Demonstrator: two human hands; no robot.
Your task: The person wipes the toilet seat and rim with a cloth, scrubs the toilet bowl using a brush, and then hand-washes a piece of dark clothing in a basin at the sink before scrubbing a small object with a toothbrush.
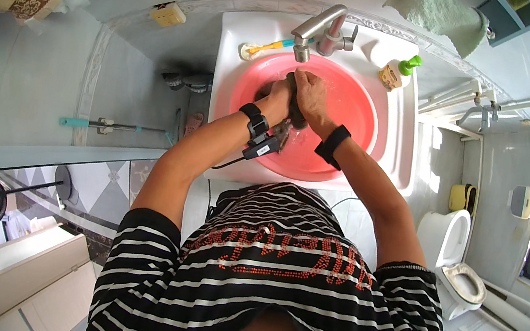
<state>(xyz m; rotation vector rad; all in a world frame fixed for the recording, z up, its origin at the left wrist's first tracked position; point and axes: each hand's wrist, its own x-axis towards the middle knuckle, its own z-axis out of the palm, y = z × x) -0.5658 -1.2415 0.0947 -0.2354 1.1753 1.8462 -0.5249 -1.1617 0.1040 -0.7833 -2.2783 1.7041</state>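
Both hands are together over a pink plastic basin (343, 162) set in a white washbasin (396, 155). My left hand (279, 99) grips a dark, wet-looking cloth item (297, 113), possibly a sock. Pressed against its other side, my right hand (312, 97) holds the same cloth near its top. Below the hands, a loose part of dark fabric (282, 129) hangs toward shallow water in the basin. More dark fabric (263, 91) shows left of my left hand; whether it is the same piece I cannot tell.
A metal tap (301, 53) reaches over the basin's back rim. On the washbasin ledge lie a yellow-and-blue-handled brush (274, 46) at left and a green-topped pump bottle (397, 73) at right. A small black device (261, 150) with a cable hangs at my left wrist.
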